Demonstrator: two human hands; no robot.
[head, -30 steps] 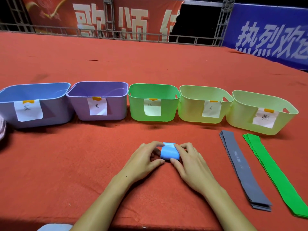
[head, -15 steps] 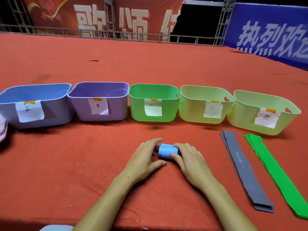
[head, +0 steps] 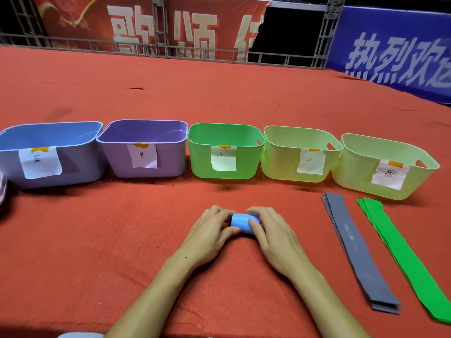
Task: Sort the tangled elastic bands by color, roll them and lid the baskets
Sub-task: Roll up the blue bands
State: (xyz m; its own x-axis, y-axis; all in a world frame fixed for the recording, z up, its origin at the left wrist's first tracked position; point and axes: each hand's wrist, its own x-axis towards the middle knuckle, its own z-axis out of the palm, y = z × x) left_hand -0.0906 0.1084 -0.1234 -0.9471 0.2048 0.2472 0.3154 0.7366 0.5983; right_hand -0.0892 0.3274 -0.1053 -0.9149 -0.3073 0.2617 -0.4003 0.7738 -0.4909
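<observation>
Blue band: the light blue elastic band (head: 241, 222) is wound into a short, fat roll and sits on the red carpeted surface (head: 97, 240), in front of the green basket.
My left hand: my left hand (head: 210, 234) grips the left end of the roll, fingers curled over its top and thumb tip against its near side.
My right hand: my right hand (head: 274, 234) grips the right end the same way, thumb laid across the front of the roll, fingers curled behind it.
Baskets: 5 open plastic baskets stand in 1 row beyond my hands, each with a paper label taped to its front. From left: the blue plastic basket (head: 73, 167), the purple plastic basket (head: 170, 162), the green plastic basket (head: 200, 164), then 2 pale yellow-green ones (head: 280, 164) (head: 353, 176).
Basket spacing: neighbours touch or nearly touch; I cannot tell which.
Grey bands: a flat stack of long grey elastic bands (head: 358, 252) lies to my right, running from the last basket toward me.
Green bands: a flat stack of bright green elastic bands (head: 402, 259) lies just beside the grey stack, on its right, roughly parallel.
Left edge: a pinkish object (head: 2, 189) shows at the frame edge, too cropped to identify.
</observation>
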